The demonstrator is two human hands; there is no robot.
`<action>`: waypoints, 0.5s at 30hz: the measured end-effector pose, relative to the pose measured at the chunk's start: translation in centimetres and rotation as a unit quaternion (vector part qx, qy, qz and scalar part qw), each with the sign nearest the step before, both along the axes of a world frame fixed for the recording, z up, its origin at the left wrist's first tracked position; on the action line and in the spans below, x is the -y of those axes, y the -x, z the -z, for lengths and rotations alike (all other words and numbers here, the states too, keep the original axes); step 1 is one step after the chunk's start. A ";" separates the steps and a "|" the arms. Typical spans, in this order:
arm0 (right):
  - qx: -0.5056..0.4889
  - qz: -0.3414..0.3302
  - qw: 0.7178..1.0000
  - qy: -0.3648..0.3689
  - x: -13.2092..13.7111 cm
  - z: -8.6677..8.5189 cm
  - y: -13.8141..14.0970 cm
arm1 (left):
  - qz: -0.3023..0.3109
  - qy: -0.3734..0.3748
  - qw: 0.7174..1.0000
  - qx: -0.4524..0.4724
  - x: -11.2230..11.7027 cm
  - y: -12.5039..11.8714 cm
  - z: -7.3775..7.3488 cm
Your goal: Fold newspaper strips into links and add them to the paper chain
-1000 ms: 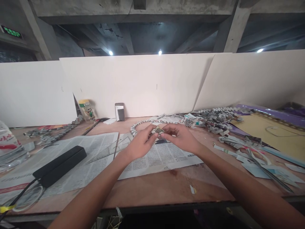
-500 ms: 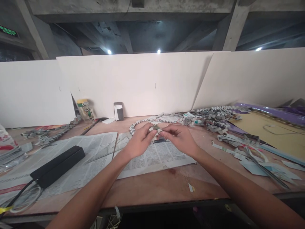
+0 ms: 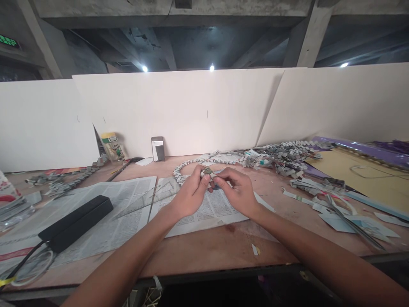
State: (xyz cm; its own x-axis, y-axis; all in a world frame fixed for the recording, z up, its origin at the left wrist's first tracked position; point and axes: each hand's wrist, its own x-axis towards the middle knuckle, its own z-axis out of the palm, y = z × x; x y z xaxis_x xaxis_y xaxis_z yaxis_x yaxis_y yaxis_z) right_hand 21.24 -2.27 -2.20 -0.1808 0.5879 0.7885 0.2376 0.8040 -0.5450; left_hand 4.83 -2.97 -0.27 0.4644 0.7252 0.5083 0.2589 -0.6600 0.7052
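Between my hands is the end of a folded-paper chain [image 3: 179, 169], a zigzag band of small grey and white paper links that curves away to the back. My left hand [image 3: 192, 192] pinches this end between thumb and fingers. My right hand [image 3: 238, 189] is closed, its thumb and forefinger gripping the same end from the right side. Part of the held end is covered by my fingers. Under both hands lies a printed newspaper sheet [image 3: 198, 219]. A clear set square [image 3: 150, 198] rests on the paper left of my left hand.
A black power adapter [image 3: 76, 221] lies at left on newspaper. Along the white board stand a phone [image 3: 157, 149] and a yellow-capped container [image 3: 111, 147]. Heaped paper links [image 3: 284, 157] sit back right; scissors [image 3: 358, 224] lie among paper scraps [image 3: 338, 221] at right.
My right hand has shifted slightly left and its fingers have curled more. The held chain end has turned a little in my fingers. The view has moved slightly.
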 end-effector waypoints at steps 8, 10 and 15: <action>-0.104 -0.063 0.992 0.022 0.7 0.3 0.9 | -0.049 -0.097 0.994 0.012 0.0 -0.2 0.8; -0.124 -0.055 0.991 0.012 0.9 0.6 1.2 | -0.056 -0.115 0.991 0.027 0.2 -0.3 1.1; -0.082 -0.030 0.994 -0.067 0.9 0.6 0.7 | -0.071 -0.148 0.986 0.014 0.9 -0.3 1.2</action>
